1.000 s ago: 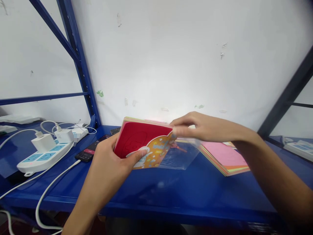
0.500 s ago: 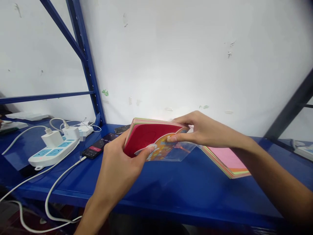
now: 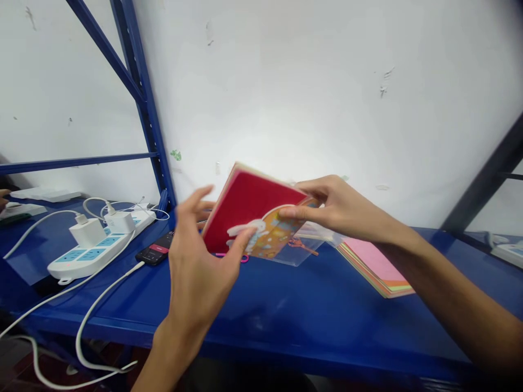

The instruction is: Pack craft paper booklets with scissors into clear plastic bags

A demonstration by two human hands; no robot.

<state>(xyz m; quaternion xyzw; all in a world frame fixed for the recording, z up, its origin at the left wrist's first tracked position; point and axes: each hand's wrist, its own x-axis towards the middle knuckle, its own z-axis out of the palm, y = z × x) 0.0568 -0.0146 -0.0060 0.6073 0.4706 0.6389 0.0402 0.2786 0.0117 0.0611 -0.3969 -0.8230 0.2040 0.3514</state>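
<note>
From here I see the right grip (image 3: 329, 208) pinching the corner of a red-covered pad of coloured paper (image 3: 245, 212), tilted in mid-air. The left grip (image 3: 200, 261) stands open, fingers spread, its thumb on the pad's orange cartoon-rabbit band (image 3: 273, 234). Around the pad: a clear plastic bag (image 3: 296, 253) just below, a pink paper stack (image 3: 376, 267) right, a black phone (image 3: 153, 255) and white power strip (image 3: 90, 256) left, on a blue steel shelf (image 3: 245, 321) against a white wall (image 3: 286, 81).

The left hand (image 3: 200, 272) rises at lower centre of the frame, fingers spread wide and thumb angled right, with its forearm (image 3: 171, 354) running to the bottom edge. Right of centre, the right hand (image 3: 339, 209) pinches between thumb and fingers, its forearm (image 3: 457, 294) reaching in from the right edge.
</note>
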